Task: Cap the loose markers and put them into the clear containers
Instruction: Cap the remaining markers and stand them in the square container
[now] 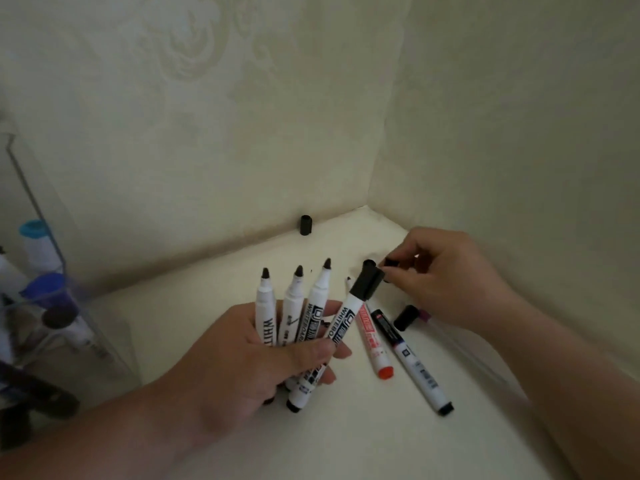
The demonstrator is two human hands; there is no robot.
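My left hand grips a fan of several white whiteboard markers; three of them point up with bare black tips, and the rightmost marker wears a black cap. My right hand hovers just right of that cap and pinches a loose black cap in its fingertips. On the white surface lie a red marker, a dark-labelled marker and another black cap. One more black cap stands by the back wall.
Clear containers at the left edge hold capped markers with blue, purple and black caps. Wallpapered walls meet in a corner close behind the work area. A clear tube-like thing lies under my right wrist.
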